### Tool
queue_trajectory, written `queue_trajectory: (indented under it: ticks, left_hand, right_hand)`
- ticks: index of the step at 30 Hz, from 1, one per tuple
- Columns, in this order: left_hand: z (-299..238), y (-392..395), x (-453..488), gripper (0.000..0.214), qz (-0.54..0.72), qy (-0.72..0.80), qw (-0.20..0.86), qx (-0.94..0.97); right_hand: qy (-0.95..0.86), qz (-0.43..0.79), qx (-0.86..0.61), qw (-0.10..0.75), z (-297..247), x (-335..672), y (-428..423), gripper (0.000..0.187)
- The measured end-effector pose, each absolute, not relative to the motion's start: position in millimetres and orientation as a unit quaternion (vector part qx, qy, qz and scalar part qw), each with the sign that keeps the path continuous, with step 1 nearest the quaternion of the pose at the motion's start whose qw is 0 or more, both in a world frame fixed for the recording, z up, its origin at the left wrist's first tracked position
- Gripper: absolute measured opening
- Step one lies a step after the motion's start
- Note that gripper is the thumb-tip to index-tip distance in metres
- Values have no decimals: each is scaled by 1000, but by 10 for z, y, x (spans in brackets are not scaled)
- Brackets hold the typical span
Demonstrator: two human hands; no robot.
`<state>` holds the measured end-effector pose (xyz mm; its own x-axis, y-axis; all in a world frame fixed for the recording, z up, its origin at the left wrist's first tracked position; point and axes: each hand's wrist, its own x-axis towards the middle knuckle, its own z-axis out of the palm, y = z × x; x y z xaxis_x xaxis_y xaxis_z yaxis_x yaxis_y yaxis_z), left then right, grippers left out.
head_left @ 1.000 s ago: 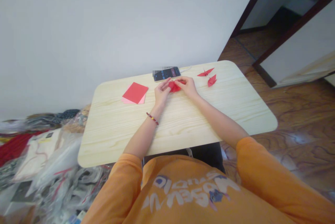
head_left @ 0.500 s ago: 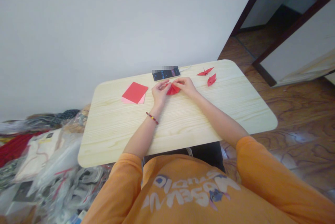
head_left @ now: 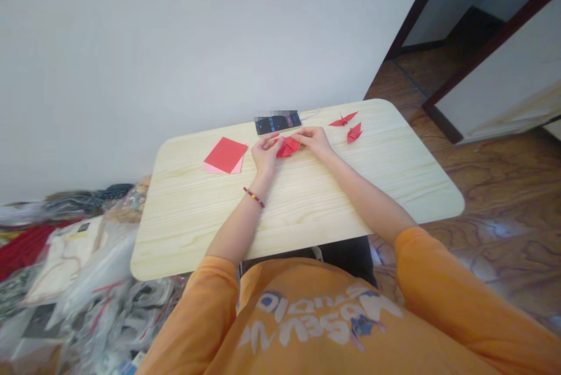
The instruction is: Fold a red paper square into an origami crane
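Observation:
Between my hands is a piece of folded red origami paper [head_left: 287, 148], partly opened out, its creases showing. My left hand [head_left: 265, 153] pinches its left side with thumb and fingers. On the other side, my right hand [head_left: 312, 140] grips the upper right edge between thumb and fingertips. The fingertips cover parts of the paper. To the left lies a stack of square origami paper [head_left: 225, 155], red on top with pink under it. Two folded red pieces rest at the right: a paper crane [head_left: 344, 120] with spread wings and a more compact folded figure [head_left: 354, 133].
A phone [head_left: 278, 122] with a cable stands at the back of the pale wooden table [head_left: 197, 211], near the wall. Plastic-wrapped bundles and clothes [head_left: 83, 270] are piled on the left. Wooden floor [head_left: 491, 188] and a doorway are at the right.
The red paper between my hands has spread wider and flatter. My left hand has shifted slightly left, and my right hand is slightly farther up the paper's edge.

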<state>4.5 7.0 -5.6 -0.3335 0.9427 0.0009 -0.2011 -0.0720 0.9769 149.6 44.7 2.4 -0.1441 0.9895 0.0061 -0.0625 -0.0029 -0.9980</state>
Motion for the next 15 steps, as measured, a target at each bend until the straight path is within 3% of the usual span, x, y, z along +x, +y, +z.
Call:
queue_trajectory:
  ticks: [6,15]
  left_hand:
    - [-35,69,22,28,653,531,395,370]
    - [-54,55,65,20,617,506,384,465]
  right_hand:
    - [-532,532,-450,482,24,1468,428,32]
    - [-597,431,-451,504,91,1456,382,18]
